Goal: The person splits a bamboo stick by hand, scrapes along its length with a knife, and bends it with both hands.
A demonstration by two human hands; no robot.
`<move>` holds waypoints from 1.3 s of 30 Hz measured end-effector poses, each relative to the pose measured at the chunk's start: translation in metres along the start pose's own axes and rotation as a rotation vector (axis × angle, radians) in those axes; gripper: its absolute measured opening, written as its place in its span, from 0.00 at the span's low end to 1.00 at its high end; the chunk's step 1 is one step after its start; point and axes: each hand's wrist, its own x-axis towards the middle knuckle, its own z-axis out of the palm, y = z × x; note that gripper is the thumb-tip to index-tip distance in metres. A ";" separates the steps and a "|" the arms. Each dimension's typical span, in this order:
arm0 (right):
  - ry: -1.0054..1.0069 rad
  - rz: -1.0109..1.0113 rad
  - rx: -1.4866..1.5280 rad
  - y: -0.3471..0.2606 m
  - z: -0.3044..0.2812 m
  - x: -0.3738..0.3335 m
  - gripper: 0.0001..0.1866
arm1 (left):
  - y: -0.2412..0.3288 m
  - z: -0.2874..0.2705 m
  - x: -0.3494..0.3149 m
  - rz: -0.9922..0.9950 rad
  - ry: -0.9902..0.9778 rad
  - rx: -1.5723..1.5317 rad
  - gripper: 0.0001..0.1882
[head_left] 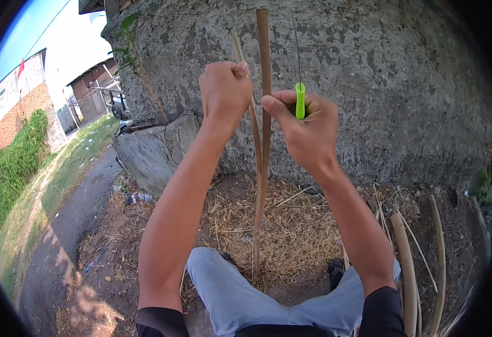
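Observation:
An upright bamboo strip [257, 241] stands between my legs, split from the top into two halves that part in a narrow V. My left hand [223, 92] is closed in a fist round the left half [256, 132], whose pale tip sticks out above it. Between the thumb and fingers of my right hand [312, 129] the right half [263, 48] is pinched; it rises well above both hands. That same hand also holds a knife [300, 104] with a bright green handle, its thin blade pointing up and seen edge-on.
A rough grey wall [364, 73] rises ahead. A large stone [153, 151] stands at the left, a dark tool [139, 128] lying on it. Straw-like shavings [296, 236] litter the ground. Bamboo lengths [406, 275] lean at the right. A paved path [83, 224] runs along the left.

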 end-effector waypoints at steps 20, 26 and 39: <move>-0.021 0.085 0.267 0.007 0.021 -0.004 0.12 | -0.006 0.025 -0.017 -0.010 0.241 0.007 0.13; -0.053 0.104 0.235 -0.005 0.016 -0.015 0.13 | -0.032 0.019 -0.012 -0.082 0.236 0.058 0.12; -0.005 0.074 0.367 -0.031 -0.026 -0.031 0.14 | -0.079 -0.008 0.007 0.031 0.238 0.241 0.12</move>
